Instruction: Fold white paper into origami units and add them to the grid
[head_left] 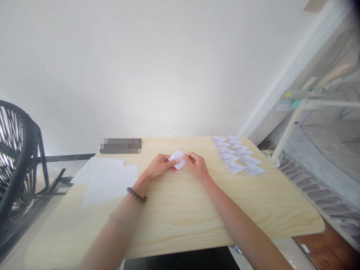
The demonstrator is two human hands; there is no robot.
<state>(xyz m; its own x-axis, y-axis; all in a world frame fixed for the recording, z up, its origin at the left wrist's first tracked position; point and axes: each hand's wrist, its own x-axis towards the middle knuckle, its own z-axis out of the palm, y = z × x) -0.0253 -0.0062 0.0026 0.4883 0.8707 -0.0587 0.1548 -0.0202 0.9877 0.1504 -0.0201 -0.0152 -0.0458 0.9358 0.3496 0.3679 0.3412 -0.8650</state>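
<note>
A small folded white paper is held above the middle of the table, between both hands. My left hand grips its left side, thumb laid across the front and fingers behind. With thumb and forefinger, my right hand pinches the paper's right edge. Creases run over its face, and part of it is covered by the left thumb. Off to the right stand several folded white paper boats, set in two columns. Flat white sheets overlap one another on the left, near my beaded left wrist.
The pale wooden table meets a white wall at its far side. A blurred-out dark object lies at the back left. A dark woven chair is on the left; a white metal frame stands at the right.
</note>
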